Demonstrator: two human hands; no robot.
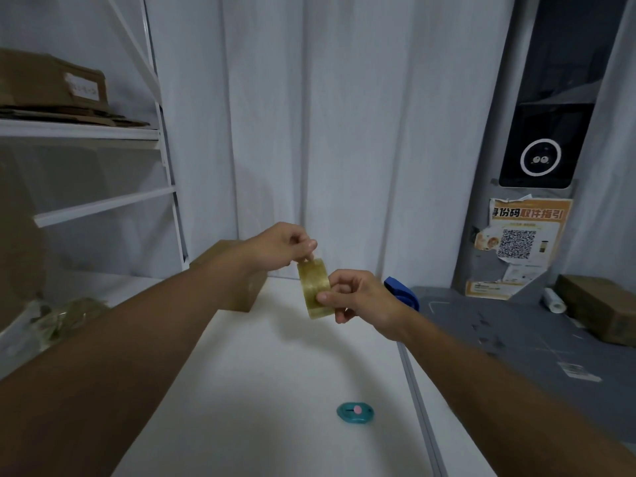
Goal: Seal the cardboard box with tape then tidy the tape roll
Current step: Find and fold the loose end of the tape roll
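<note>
A yellowish clear tape roll (314, 290) hangs in the air above the white table (275, 373). My right hand (361, 297) grips the roll by its side. My left hand (285, 246) pinches the tape's loose end at the top of the roll. A small brown cardboard box (253, 287) stands on the table at the back, mostly hidden behind my left forearm.
A teal cutter with a pink button (355, 412) lies on the table near the front. A blue object (401, 290) sits behind my right hand. A grey counter (516, 332) on the right bears a brown box (599, 308) and a white roll (554, 301). White shelves (86, 132) stand on the left.
</note>
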